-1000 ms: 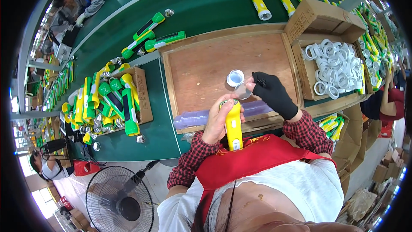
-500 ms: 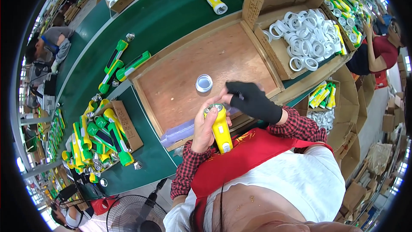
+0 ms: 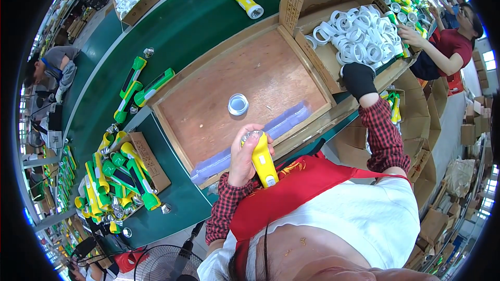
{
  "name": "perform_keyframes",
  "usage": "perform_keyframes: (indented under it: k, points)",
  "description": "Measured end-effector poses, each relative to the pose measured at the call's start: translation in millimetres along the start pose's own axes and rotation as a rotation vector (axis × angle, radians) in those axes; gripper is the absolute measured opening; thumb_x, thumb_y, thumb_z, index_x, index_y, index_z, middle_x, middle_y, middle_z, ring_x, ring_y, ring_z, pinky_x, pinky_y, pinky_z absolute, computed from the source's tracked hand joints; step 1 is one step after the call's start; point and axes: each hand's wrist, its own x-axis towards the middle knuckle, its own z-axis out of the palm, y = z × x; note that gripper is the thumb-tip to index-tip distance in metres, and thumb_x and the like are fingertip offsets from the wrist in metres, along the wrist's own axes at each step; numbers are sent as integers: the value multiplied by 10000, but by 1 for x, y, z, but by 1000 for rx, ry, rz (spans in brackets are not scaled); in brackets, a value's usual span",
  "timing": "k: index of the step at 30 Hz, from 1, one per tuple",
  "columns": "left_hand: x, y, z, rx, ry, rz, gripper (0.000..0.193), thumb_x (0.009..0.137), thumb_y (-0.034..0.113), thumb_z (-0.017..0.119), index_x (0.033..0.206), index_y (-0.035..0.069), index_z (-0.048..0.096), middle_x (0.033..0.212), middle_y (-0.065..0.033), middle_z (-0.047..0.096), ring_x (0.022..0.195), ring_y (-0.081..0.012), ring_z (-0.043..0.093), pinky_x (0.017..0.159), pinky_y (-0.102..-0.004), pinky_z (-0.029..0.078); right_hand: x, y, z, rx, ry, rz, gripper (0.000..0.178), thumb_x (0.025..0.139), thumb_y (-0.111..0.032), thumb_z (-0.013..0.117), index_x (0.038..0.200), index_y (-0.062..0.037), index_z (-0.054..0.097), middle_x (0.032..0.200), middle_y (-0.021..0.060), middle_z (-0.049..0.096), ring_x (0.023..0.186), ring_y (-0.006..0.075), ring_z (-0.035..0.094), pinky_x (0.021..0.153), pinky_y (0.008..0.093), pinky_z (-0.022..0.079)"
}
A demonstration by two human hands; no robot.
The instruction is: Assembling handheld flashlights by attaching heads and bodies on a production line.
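Flashlight [image 3: 264,162] with white label [image 3: 271,181] fills left hand [image 3: 241,160]; right hand [image 3: 359,80] beside rings [image 3: 359,34], grip unclear.

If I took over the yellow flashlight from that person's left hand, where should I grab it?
Probably round the lower handle of the yellow flashlight, coming from the person's right. The left hand wraps the wider lens end, while the slimmer handle slants down toward the red apron, its right side uncovered.
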Motion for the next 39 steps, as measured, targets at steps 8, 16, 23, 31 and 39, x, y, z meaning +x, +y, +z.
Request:
perform_keyframes:
  k: [8,16,23,31,39]
  points:
    - [-4,-1,3,76,-18,-32,281,951,224,555,1152,46,474,915,-131,602,760,-203,621,672,-325,530,15,0,15,-57,-7,-95,146,722,-224,673,705,-87,724,714,153,683,655,320,683,562,432,528]
    - [-9,2,-2,15,-7,12,285,930,217,535,1139,32,478,920,-151,586,766,-227,607,692,-348,524,6,-31,-53,491,567,-319,168,848,-137,603,949,-6,573,1177,225,556,978,370,598,779,451,498]
    - [-11,2,-1,-51,-65,-20,317,895,206,601,1129,30,479,949,-130,580,792,-199,600,690,-324,525,-57,-158,-93,1505,-39,-904,407,891,-187,609,1240,-11,498,1084,149,542,956,273,586,823,359,478]
    - [-24,4,-8,46,-87,-30,521,864,460,676,1104,38,487,939,-55,572,803,-170,630,732,-315,559,-85,-192,-77,1507,-96,-991,340,943,-218,438,1167,-3,579,1059,193,617,940,349,624,820,386,501]
    - [-21,-7,-9,-2,-99,-10,717,893,671,428,1203,26,476,1088,-57,555,998,-125,564,862,-269,488,-99,-186,-84,1218,145,-1096,286,848,-194,644,1048,-10,552,1186,191,599,1010,356,617,834,391,517]
